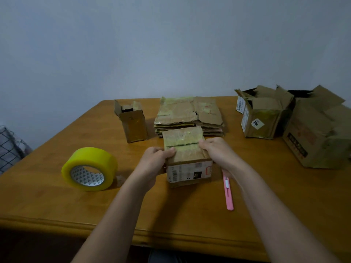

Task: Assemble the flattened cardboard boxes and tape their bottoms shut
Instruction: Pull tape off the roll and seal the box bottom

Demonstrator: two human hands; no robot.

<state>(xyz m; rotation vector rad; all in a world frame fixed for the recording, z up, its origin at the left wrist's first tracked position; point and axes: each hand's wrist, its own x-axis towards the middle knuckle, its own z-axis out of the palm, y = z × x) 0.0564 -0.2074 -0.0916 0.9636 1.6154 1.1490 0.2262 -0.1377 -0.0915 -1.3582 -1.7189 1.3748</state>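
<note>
While the tape roll (89, 169) sits idle lower left, left hand (154, 160) and right hand (218, 151) clamp the centre-frame box (187, 155) flaps closed. Keep the seam tight before taping; cutter (228, 192) lies right.

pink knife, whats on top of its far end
The right hand and wrist lie over the pink knife, hiding its far tip. The rest lies bare on the table.

Small worn cardboard box (187, 156) mid-table with flaps folded shut on top, flattened boxes (189, 114) stacked behind, yellow tape roll (90, 168) left
</note>
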